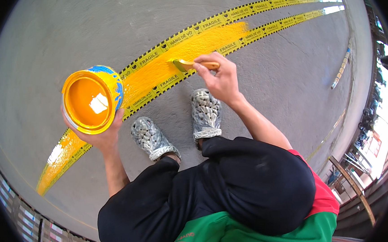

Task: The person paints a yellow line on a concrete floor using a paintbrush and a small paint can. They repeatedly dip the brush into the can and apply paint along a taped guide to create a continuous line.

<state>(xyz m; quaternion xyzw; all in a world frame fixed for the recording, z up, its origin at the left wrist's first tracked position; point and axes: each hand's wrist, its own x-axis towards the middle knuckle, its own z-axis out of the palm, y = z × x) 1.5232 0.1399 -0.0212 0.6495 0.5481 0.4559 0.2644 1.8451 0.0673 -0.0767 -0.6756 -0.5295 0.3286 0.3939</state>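
My left hand is wrapped round the lower side of a paint can, holding it up at the left. Orange-yellow paint shows inside its round mouth, and drips of it coat the rim. In my right hand is a paintbrush with a wooden handle. Its bristles touch the wet yellow stripe on the floor. Two strips of yellow-and-black printed tape border the stripe, and between them the paint ends partway toward the far right, where bare grey floor shows.
I squat on a grey concrete floor, my patterned clogs just on the near side of the lower tape. A short striped stick lies at the right. Stacked brown boxes line the lower left, and a wooden plank leans at the lower right.
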